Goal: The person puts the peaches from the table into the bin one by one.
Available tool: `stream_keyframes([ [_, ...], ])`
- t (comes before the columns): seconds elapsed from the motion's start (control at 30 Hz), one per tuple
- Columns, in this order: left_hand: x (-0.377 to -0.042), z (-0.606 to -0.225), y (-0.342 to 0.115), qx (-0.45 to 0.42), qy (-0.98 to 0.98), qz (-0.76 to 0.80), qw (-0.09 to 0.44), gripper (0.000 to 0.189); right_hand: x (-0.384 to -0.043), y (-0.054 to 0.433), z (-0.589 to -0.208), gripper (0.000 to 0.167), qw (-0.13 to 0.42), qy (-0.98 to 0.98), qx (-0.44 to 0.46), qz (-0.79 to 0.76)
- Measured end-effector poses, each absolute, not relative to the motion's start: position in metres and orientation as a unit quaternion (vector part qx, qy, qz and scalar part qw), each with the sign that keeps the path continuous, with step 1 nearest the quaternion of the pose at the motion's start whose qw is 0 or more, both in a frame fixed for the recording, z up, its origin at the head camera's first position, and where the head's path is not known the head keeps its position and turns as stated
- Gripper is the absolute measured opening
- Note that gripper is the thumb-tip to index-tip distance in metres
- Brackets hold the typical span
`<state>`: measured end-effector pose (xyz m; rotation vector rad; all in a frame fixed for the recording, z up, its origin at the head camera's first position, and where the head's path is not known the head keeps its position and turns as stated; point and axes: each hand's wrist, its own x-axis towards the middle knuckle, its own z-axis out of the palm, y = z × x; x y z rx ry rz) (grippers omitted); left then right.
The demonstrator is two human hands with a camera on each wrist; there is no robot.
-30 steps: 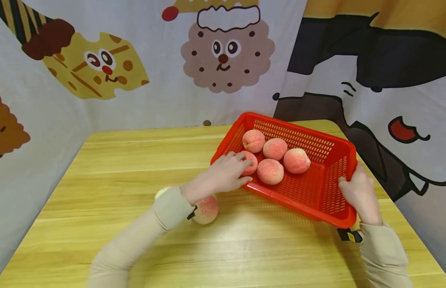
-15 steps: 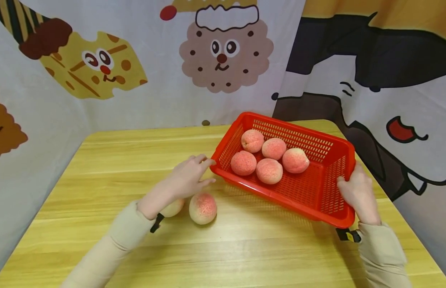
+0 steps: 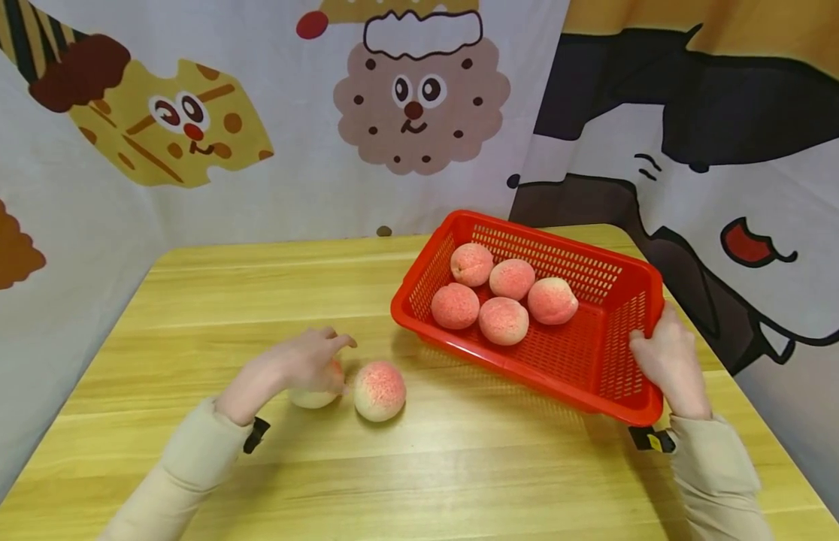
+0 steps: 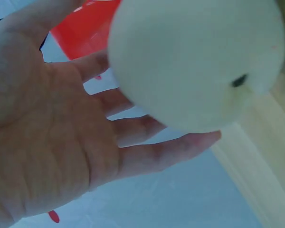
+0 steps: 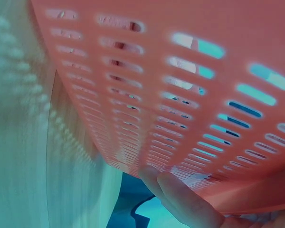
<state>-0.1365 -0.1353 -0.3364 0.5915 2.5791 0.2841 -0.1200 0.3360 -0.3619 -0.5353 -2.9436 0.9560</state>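
Observation:
My left hand (image 3: 307, 362) is over a pale peach (image 3: 313, 397) on the table, partly covering it. In the left wrist view its fingers (image 4: 154, 154) extend fairly straight beside the large pale peach (image 4: 194, 61), whose dark stem pit faces the camera. Just right of that hand lies a second peach (image 3: 380, 391), pink on top and cream below. My right hand (image 3: 670, 361) grips the right end of a red plastic basket (image 3: 568, 376), thumb inside the rim. In the right wrist view, fingers (image 5: 175, 192) press against the slotted outside of the basket. Several pink peaches (image 3: 504, 321) sit inside it.
The basket stands tilted on a light wooden table (image 3: 419, 481), its right end raised. A white curtain (image 3: 271, 210) with cartoon prints hangs behind the table and along both sides.
My left hand has let go of a peach in the basket, come out over the rim and moved left and down to the pale peach. The right hand keeps its grip.

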Motion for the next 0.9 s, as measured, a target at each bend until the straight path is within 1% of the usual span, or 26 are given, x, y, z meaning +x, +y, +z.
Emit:
stream_keyframes([
  [0.2,-0.134,-0.347,-0.143,0.219,0.933,0.102,0.267,0.067,-0.12,0.335,-0.361,0.063,-0.001,-0.936,-0.172,0.307],
  [0.33,-0.133,-0.353,-0.145,0.217,0.932,0.101,0.271,0.065,-0.12,0.334,-0.36,0.064,-0.002,-0.936,-0.173,0.308],
  [0.67,-0.133,-0.356,-0.147,0.219,0.934,0.116,0.259,0.051,-0.119,0.334,-0.362,0.064,-0.008,-0.932,-0.173,0.319],
  [0.9,-0.133,-0.355,-0.144,0.212,0.936,0.126,0.251,0.051,-0.119,0.334,-0.362,0.065,-0.008,-0.931,-0.174,0.321],
])
